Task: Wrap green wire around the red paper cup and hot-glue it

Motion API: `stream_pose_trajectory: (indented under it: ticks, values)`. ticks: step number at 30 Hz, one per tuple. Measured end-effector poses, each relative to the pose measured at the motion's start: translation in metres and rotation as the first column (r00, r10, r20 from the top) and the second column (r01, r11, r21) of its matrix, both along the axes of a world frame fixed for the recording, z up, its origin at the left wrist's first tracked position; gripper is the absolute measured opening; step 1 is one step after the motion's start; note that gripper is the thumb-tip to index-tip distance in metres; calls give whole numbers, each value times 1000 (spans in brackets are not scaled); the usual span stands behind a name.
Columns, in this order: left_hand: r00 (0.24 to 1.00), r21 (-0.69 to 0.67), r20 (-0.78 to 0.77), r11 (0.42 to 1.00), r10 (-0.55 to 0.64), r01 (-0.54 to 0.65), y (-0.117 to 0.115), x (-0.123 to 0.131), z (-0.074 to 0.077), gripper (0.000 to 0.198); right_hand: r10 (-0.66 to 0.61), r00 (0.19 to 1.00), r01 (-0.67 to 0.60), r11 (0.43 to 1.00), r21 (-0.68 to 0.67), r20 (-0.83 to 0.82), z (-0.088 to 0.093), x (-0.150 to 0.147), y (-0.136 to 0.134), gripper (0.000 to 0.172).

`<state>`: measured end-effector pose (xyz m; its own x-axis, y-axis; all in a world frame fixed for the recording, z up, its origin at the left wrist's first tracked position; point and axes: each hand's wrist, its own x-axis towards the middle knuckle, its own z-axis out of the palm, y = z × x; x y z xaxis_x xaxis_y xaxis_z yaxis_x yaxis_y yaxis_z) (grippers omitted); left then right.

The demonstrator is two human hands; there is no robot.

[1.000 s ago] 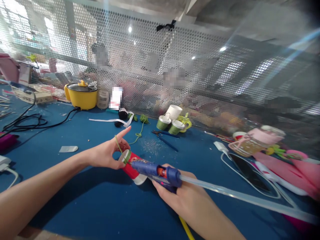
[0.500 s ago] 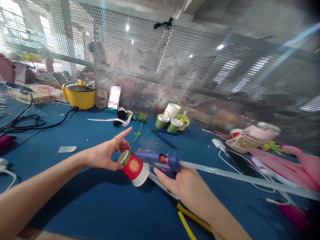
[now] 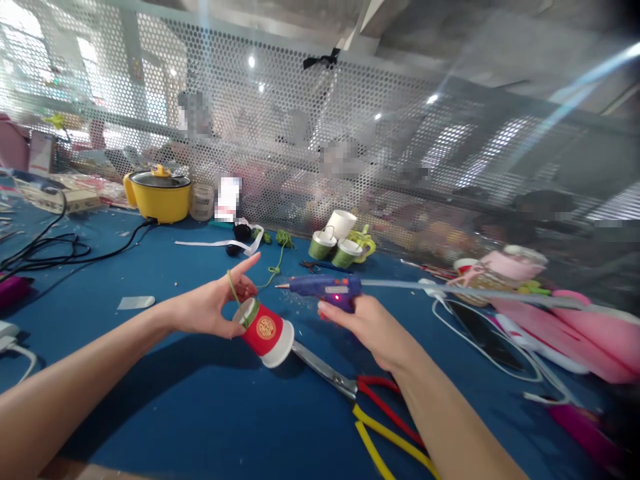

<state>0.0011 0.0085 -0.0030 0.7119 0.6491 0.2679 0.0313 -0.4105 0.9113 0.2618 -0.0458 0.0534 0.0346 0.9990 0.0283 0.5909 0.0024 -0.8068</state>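
Note:
My left hand (image 3: 223, 303) grips a red paper cup (image 3: 265, 330) by its narrow end, the cup lying tilted with its white rim to the lower right. Green yarn (image 3: 231, 285) wraps the cup's narrow end, loops over this hand and runs back to a small ball (image 3: 283, 238). The index finger points away from the cup. In my right hand (image 3: 365, 320) is a blue hot glue gun (image 3: 325, 287), its nozzle pointing left and apart from the cup. A long clear glue stick (image 3: 425, 285) sticks out of its back. A red light shows on the gun.
Large scissors (image 3: 330, 373) with red and yellow handles lie below the right forearm. Green-wrapped cups (image 3: 323, 245) and blue-handled pliers (image 3: 335, 267) are farther back. A yellow electric pot (image 3: 160, 197) stands at back left; a phone (image 3: 480, 333) with a white cable lies right. Perforated metal panel (image 3: 280, 147) borders the table.
My right hand has drawn the glue gun up and to the right, off the cup. The scissors now show more fully. My left hand and the cup have hardly moved.

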Motion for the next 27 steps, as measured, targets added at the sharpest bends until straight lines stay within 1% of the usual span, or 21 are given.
stream_pose_trajectory:
  ticks: [2,4,7,9,11,14,16,18,19,21,22,23,24,25,27]
  values:
    - [1000,4,-17,1000,8,-8,1,-2,2,108,-66,997,64,996,-56,-36,-9,6,14,23]
    - [999,12,-36,1000,25,-24,0,-3,4,108,-101,994,95,989,-115,-50,-20,10,27,23]
    - [997,13,-59,999,40,-40,-1,-4,7,108,-111,994,111,982,-154,4,-31,13,39,26]
    - [997,11,-67,999,38,-38,-2,-4,8,109,-127,988,138,982,-132,85,-37,15,45,31]
    - [997,11,-69,999,32,-31,-2,-4,9,109,-158,967,180,979,-95,201,-41,17,50,36]
    - [997,6,-70,1000,30,-30,-1,-4,9,109,-202,899,232,972,-30,390,-44,19,54,40]
    - [997,1,-72,999,35,-35,-2,-4,9,109,-221,845,243,970,18,488,-42,16,53,38]
    - [997,-7,-70,999,34,-34,-2,-3,9,108,-232,799,229,970,76,555,-35,5,48,30]
    - [997,-12,-64,999,30,-31,-2,-2,8,109,-218,786,191,976,108,578,-29,-4,44,25]
    - [999,-23,-44,999,22,-23,-3,-1,8,110,-132,789,47,987,157,599,-15,-27,35,21]
    - [999,-23,-30,1000,16,-17,-3,-1,8,111,-7,800,-143,969,201,600,-8,-41,31,23]
    - [1000,-23,-15,1000,6,-6,-3,-1,8,110,103,817,-288,925,246,567,-1,-55,27,23]
    - [1000,-22,-7,1000,-9,9,-3,0,9,110,187,835,-376,881,288,517,6,-69,23,22]
    - [1000,-16,-11,1000,-25,24,-4,0,11,109,261,838,-436,849,299,480,11,-81,21,17]
    - [998,9,-42,999,-43,43,-4,-1,14,108,383,811,-521,816,250,442,19,-100,18,11]
